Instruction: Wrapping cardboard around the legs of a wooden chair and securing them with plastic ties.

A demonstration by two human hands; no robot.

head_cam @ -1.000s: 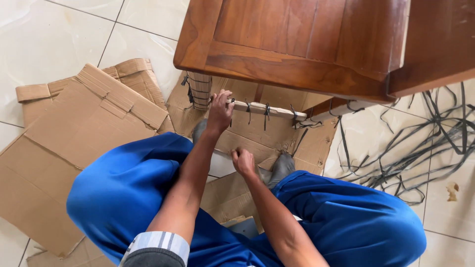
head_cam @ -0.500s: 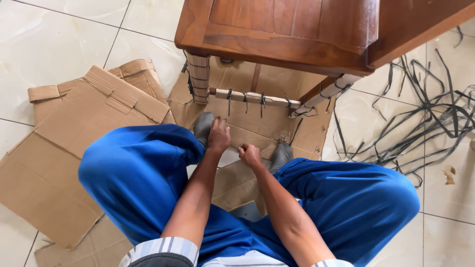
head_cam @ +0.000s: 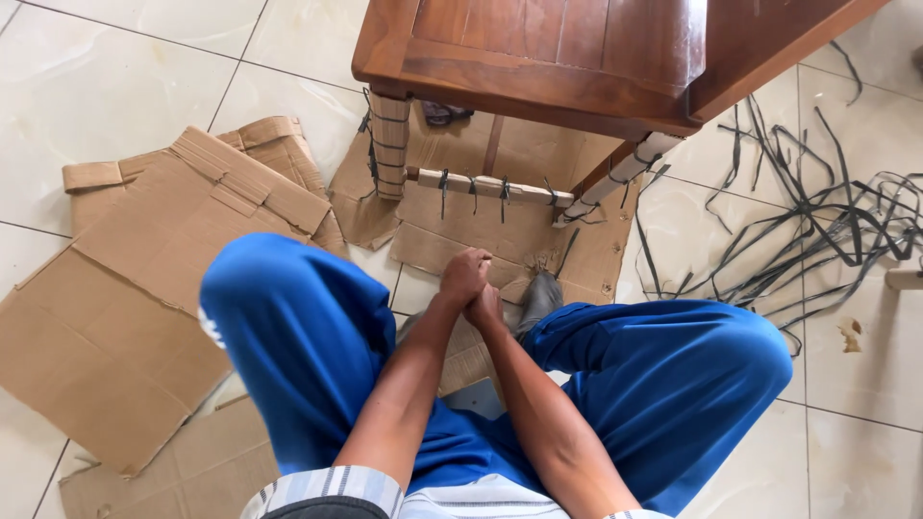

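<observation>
Glossy reddish-brown wooden chair (head_cam: 577,58), plain tan cardboard (head_cam: 144,279) on pale cream floor tiles (head_cam: 115,67), black plastic straps (head_cam: 817,231) — and bright blue trousers (head_cam: 298,336), grey socks (head_cam: 540,300), a blue-striped white shirt hem (head_cam: 327,483).

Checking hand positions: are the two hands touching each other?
Touching. The head view shows the left hand laid over the right hand, no gap between them.

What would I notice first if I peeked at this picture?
The bright blue trousers fill the bottom, with the left hand and right hand pressed together between the knees. Above stands a wooden chair, its legs wrapped in cardboard. Black straps tangle on the tiles at right.
</observation>
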